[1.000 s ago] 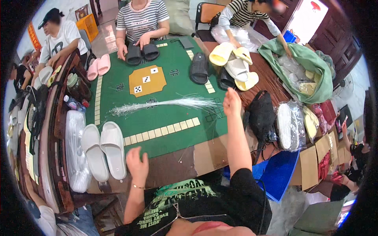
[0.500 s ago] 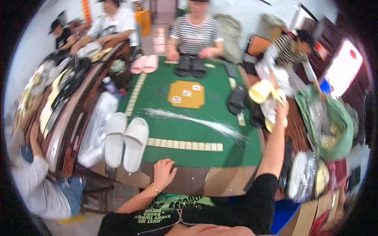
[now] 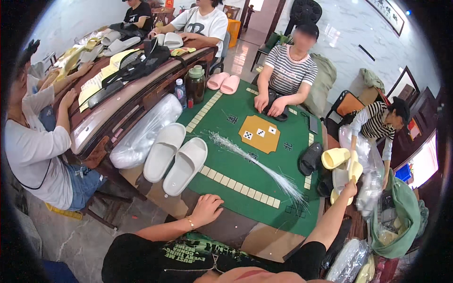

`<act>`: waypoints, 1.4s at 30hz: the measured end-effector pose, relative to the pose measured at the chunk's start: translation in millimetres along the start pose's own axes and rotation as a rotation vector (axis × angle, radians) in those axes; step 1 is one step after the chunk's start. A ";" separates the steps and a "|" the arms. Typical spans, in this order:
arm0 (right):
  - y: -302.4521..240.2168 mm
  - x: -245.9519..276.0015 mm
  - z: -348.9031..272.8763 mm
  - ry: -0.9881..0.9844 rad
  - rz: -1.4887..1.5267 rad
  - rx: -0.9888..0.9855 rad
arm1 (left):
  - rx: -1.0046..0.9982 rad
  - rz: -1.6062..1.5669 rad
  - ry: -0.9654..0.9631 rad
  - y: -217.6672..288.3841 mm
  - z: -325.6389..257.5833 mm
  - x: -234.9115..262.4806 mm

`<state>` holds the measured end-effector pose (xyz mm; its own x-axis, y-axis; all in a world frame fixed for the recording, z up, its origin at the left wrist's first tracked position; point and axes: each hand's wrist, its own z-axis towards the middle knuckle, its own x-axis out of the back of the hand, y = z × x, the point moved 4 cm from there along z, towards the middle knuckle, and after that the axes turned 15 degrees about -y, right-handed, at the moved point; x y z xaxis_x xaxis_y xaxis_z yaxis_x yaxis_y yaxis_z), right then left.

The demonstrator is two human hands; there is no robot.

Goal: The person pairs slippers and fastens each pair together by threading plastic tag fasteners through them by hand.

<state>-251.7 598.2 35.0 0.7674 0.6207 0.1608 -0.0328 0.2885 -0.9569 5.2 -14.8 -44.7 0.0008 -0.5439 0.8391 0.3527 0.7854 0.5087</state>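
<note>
My right hand [image 3: 349, 189] is stretched out to the right side of the table, its fingers closed on a pale yellow slipper [image 3: 355, 169]. Beside it another yellow slipper [image 3: 334, 159] lies on the pile. My left hand [image 3: 206, 211] rests on the near table edge, fingers loosely extended, holding nothing. Just beyond it, to the left, stand two light grey slippers [image 3: 185, 166]. A loose bundle of clear plastic strands [image 3: 259, 165] lies across the green mat [image 3: 226, 137]. A black slipper [image 3: 310, 159] sits at the mat's right edge.
Across the table a person [image 3: 292, 70] handles black slippers [image 3: 276, 106]. At right a person [image 3: 377, 122] reaches toward the yellow slippers and a green sack [image 3: 398, 226]. Pink slippers [image 3: 222, 82], a dark jar [image 3: 196, 84] and a clear plastic bag [image 3: 147, 132] line the left.
The view has turned and tilted, so the table sits slanted. My right hand stays on the yellow slipper, my left on the table edge. The person opposite has brought both hands together on the black slippers.
</note>
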 end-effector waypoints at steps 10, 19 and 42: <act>-122.2 -17.1 -90.8 -0.445 0.363 0.041 | 0.004 -0.099 0.002 -6.4 3.1 6.4; -185.6 -44.4 -200.5 -1.072 0.458 -0.040 | 0.220 -0.817 0.125 -46.8 4.2 12.7; -68.5 -75.8 -366.1 -1.424 -0.506 -0.053 | 0.033 -0.108 -0.077 -13.3 27.6 36.8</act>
<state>-73.3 264.5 -0.1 -0.5528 0.6430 0.5300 0.0831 0.6755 -0.7327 -25.2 -37.1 -15.2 -0.1076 -0.6025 0.7909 0.3155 0.7337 0.6018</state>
